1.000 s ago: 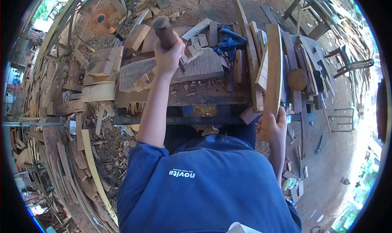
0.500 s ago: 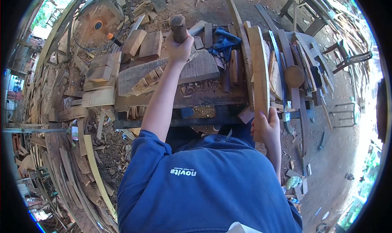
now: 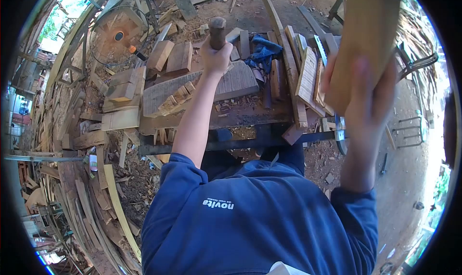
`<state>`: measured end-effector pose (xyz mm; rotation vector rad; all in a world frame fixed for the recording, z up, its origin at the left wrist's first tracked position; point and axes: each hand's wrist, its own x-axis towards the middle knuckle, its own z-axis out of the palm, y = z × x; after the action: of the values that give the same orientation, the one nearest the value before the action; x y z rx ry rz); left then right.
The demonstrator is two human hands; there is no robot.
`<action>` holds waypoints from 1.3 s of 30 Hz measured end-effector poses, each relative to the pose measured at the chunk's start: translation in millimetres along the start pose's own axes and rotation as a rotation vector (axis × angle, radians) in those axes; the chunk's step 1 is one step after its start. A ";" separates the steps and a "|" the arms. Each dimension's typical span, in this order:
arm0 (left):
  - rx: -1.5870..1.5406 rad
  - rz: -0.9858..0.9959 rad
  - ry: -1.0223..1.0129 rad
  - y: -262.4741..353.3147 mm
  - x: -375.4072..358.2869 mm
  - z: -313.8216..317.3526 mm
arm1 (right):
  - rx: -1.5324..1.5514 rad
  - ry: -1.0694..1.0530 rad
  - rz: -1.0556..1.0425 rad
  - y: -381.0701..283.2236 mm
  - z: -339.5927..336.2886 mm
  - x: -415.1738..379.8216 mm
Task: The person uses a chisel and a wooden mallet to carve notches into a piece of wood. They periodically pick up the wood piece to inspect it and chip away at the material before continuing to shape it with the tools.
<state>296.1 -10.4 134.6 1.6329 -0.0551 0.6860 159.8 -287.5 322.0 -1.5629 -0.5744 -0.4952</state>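
My left hand (image 3: 215, 58) is wrapped round a short dark wooden handle (image 3: 217, 33) above the back of the workbench; its lower end is hidden. My right hand (image 3: 363, 94), blurred, grips the lower end of a long wooden board (image 3: 370, 29) raised close to the camera at the right. Below my left hand, a carved notched wood piece (image 3: 177, 99) lies on a thick grey slab (image 3: 236, 82).
Wood blocks (image 3: 179, 58) stand at the bench's back left. A blue cloth (image 3: 263, 48) lies near long boards (image 3: 285, 58) at the right. A round racket-like frame (image 3: 119, 36) stands at the back left. A metal chair (image 3: 417, 60) is far right.
My right hand has lifted the wooden board up and to the right, close to the camera. My left hand has shifted slightly to the right, still holding the handle.
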 end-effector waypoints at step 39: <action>-0.298 -0.007 -0.001 14.8 -1.5 -25.1 | -0.602 -0.679 0.046 -61.6 22.2 62.4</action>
<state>278.8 9.2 147.6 1.3469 -0.1457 0.6388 169.1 -258.9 407.3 -2.3381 -0.9543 -0.0778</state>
